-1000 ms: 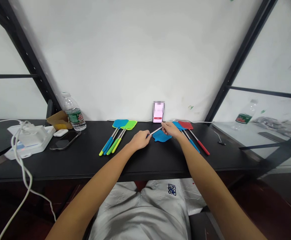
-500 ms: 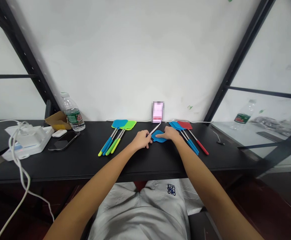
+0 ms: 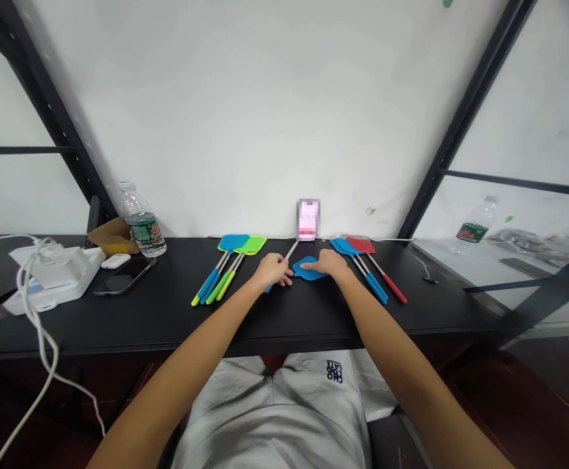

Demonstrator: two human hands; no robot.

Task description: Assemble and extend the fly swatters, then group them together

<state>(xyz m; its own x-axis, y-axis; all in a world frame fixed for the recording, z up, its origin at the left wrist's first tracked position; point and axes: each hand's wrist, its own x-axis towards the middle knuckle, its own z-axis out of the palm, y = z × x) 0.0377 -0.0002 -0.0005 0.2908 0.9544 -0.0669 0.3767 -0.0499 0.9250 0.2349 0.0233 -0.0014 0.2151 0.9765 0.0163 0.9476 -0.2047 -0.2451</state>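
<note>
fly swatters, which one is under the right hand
The lone blue head, under the right hand; the others lie in two groups, blue and green left, blue and red right.

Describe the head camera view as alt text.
The left hand grips a fly swatter's metal shaft while the right hand presses a blue swatter head on a black table. Blue and green swatters lie to the left, red and blue ones to the right.
</note>
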